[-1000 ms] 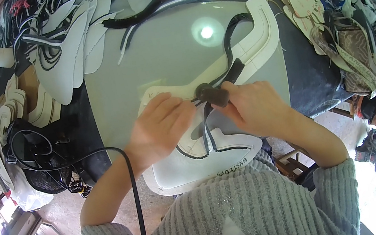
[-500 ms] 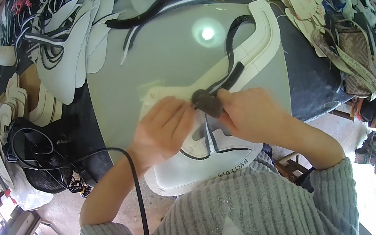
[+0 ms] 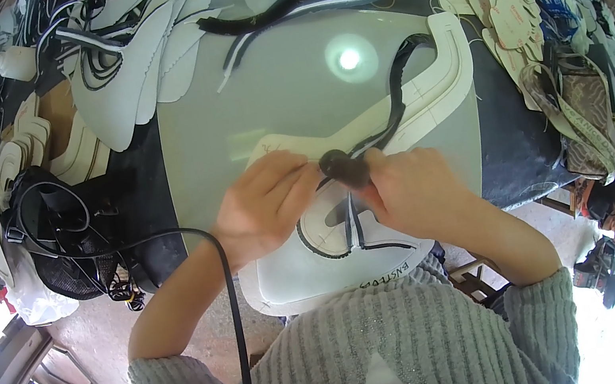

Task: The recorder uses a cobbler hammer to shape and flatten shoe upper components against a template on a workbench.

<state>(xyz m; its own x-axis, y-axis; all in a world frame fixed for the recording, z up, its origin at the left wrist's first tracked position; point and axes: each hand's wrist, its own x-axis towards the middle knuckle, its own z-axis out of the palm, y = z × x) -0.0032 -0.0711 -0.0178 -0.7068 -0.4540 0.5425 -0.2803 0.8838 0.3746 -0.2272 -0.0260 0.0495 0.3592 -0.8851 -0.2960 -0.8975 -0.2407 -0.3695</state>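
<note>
A white panel with a long curved arm [image 3: 454,48] lies on the grey mat, its near part overhanging the table edge toward my lap. Dark trim lines its cut-outs. A black strip with a pale stripe [image 3: 397,85] runs along the arm, its far end looping loose. My left hand [image 3: 265,203] presses its fingertips together on the strip, at the panel's edge; the pinch itself is partly hidden. Closed around a hammer with a dark, rounded head [image 3: 346,168], my right hand [image 3: 419,186] works right beside the left fingertips. The hammer's handle is hidden in my grip.
White pieces [image 3: 118,85] and black-and-white strips [image 3: 295,9] lie at the back. Cream pieces [image 3: 508,7] are piled at right, near a patterned bag [image 3: 583,100]. A black cable [image 3: 231,308] passes over my left forearm. A black mesh bag [image 3: 60,231] sits at left.
The view has shifted slightly. The strip's loose part beside my right hand has turned and now bends more closely along the panel. Both hands keep their holds, and the hammer head has tilted a little.
</note>
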